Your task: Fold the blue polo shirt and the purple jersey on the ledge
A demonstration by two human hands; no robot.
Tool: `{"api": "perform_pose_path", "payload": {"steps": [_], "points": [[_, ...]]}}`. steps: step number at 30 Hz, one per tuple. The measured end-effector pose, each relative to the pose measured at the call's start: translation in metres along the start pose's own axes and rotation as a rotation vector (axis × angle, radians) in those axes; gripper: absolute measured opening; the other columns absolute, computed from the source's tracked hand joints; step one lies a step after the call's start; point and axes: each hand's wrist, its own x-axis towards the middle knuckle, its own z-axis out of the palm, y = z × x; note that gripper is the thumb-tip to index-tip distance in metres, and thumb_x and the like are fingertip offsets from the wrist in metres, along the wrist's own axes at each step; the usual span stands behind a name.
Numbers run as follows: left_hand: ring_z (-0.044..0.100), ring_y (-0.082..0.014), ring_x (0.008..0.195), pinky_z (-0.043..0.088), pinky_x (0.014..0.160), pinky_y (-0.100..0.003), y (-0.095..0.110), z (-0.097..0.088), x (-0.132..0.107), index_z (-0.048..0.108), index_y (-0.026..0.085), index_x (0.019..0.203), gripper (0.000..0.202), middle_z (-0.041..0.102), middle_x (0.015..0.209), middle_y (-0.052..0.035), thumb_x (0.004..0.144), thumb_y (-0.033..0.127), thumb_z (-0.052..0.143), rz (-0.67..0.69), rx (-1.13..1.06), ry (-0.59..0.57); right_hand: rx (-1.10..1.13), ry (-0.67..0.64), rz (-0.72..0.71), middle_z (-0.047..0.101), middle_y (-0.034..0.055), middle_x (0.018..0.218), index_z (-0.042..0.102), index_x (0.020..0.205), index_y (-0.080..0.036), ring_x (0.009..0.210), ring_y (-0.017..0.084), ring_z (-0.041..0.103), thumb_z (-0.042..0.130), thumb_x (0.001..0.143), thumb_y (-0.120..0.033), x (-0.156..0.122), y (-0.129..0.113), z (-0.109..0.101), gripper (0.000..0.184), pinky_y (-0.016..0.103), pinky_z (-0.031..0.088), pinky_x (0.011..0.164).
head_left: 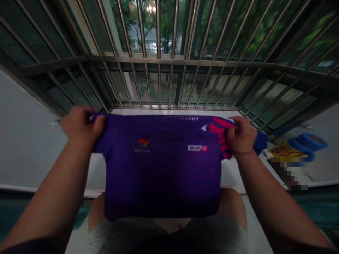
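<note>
Head view, shirt: a purple shirt (161, 165) hangs spread flat in the middle of the frame, its top edge level and stretched between the two hands, its lower edge dropping to the lower centre over the person's knees.
Head view, shirt markings: a small multicoloured logo sits left of centre on the cloth, a white-and-red patch right of centre, and pink stripes run across the shoulder at the upper right corner of the cloth.
Head view, left hand: the left hand (81, 125), at centre left of the frame, is closed on the upper left corner of the shirt, fingers curled over the edge and thumb pressed against the cloth.
Head view, right hand: the right hand (242, 135), at centre right, is closed in a fist around the bunched striped shoulder; a purple sleeve end pokes out just past it to the right.
Head view, shirt against hands: the cloth lies between the hands and below them, touching both.
Head view, behind: a metal window grille (169, 61) fills the upper half of the frame, with a pale sill (169, 112) just above the shirt's top edge.
Head view, right side: blue rings (308, 143) and a yellow item (284, 151) lie at the right edge, well apart from the right hand.
</note>
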Motion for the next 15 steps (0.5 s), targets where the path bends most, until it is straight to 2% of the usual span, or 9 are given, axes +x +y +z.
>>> {"api": "perform_pose_path", "payload": {"steps": [2,4,5,7,8,9,11,13,15], "points": [[0.070,-0.0402,0.132,0.055,0.116,-0.065,0.027,0.033,0.048,0.066,0.001,0.146,0.075,0.073,0.132,-0.0187,0.116,0.067,0.046,0.031,0.105,-0.174,-0.003,-0.076,0.005,0.079,0.0179,0.121,0.069,0.140,0.001,0.108,0.020,0.068,0.051,0.113,-0.025,0.051,-0.017,0.037,0.042,0.038,0.049,0.101],[0.063,-0.0428,0.146,0.049,0.124,-0.063,0.049,0.066,0.073,0.060,0.003,0.157,0.070,0.068,0.151,-0.0257,0.116,0.059,0.053,0.140,0.165,-0.418,-0.001,-0.170,0.000,0.079,0.0202,0.127,0.066,0.141,0.005,0.111,0.017,0.065,0.046,0.118,-0.028,0.079,-0.028,0.071,0.045,0.038,0.047,0.106],[0.055,-0.0458,0.156,0.042,0.129,-0.067,0.058,0.082,0.075,0.054,0.004,0.164,0.070,0.061,0.162,-0.0298,0.114,0.052,0.058,0.146,0.208,-0.484,-0.004,-0.229,-0.001,0.077,0.0230,0.132,0.065,0.142,0.007,0.114,0.017,0.063,0.047,0.119,-0.028,0.084,-0.032,0.085,0.045,0.039,0.046,0.109],[0.035,-0.0509,0.171,0.026,0.135,-0.078,0.073,0.111,0.054,0.052,0.007,0.169,0.067,0.041,0.181,-0.0320,0.112,0.041,0.062,0.117,0.256,-0.554,-0.008,-0.338,-0.028,0.072,0.0286,0.143,0.063,0.144,0.007,0.124,0.020,0.062,0.054,0.118,-0.030,0.070,-0.040,0.106,0.046,0.042,0.045,0.117],[0.029,-0.0508,0.174,0.023,0.136,-0.080,0.079,0.123,0.032,0.055,0.009,0.168,0.063,0.034,0.186,-0.0296,0.112,0.038,0.061,0.127,0.234,-0.569,0.000,-0.375,-0.064,0.071,0.0293,0.145,0.064,0.144,0.006,0.128,0.022,0.062,0.057,0.117,-0.030,0.052,-0.044,0.113,0.046,0.044,0.045,0.119],[0.028,-0.0483,0.176,0.025,0.138,-0.076,0.085,0.132,0.003,0.059,0.011,0.166,0.060,0.031,0.188,-0.0266,0.112,0.037,0.058,0.180,0.173,-0.580,0.015,-0.399,-0.109,0.071,0.0275,0.146,0.066,0.145,0.002,0.132,0.024,0.062,0.061,0.115,-0.032,0.028,-0.048,0.117,0.045,0.044,0.046,0.121],[0.036,-0.0400,0.174,0.032,0.140,-0.065,0.095,0.143,-0.072,0.063,0.020,0.165,0.055,0.036,0.189,-0.0176,0.115,0.040,0.052,0.323,0.012,-0.591,0.055,-0.439,-0.213,0.071,0.0216,0.152,0.068,0.151,-0.009,0.141,0.027,0.062,0.065,0.114,-0.035,-0.040,-0.052,0.120,0.046,0.042,0.045,0.127],[0.040,-0.0374,0.173,0.036,0.140,-0.062,0.097,0.143,-0.158,0.065,0.026,0.165,0.054,0.038,0.189,-0.0128,0.115,0.045,0.055,0.381,-0.056,-0.619,0.070,-0.477,-0.257,0.071,0.0220,0.155,0.072,0.149,-0.013,0.146,0.032,0.063,0.071,0.109,-0.037,-0.123,-0.047,0.116,0.047,0.046,0.049,0.126],[0.046,-0.0389,0.169,0.044,0.134,-0.065,0.086,0.133,-0.241,0.062,0.030,0.167,0.057,0.043,0.186,-0.0119,0.113,0.045,0.057,0.347,-0.044,-0.663,0.059,-0.478,-0.287,0.072,0.0219,0.153,0.074,0.147,-0.016,0.145,0.037,0.066,0.064,0.110,-0.039,-0.208,-0.030,0.106,0.045,0.054,0.054,0.121]]}}
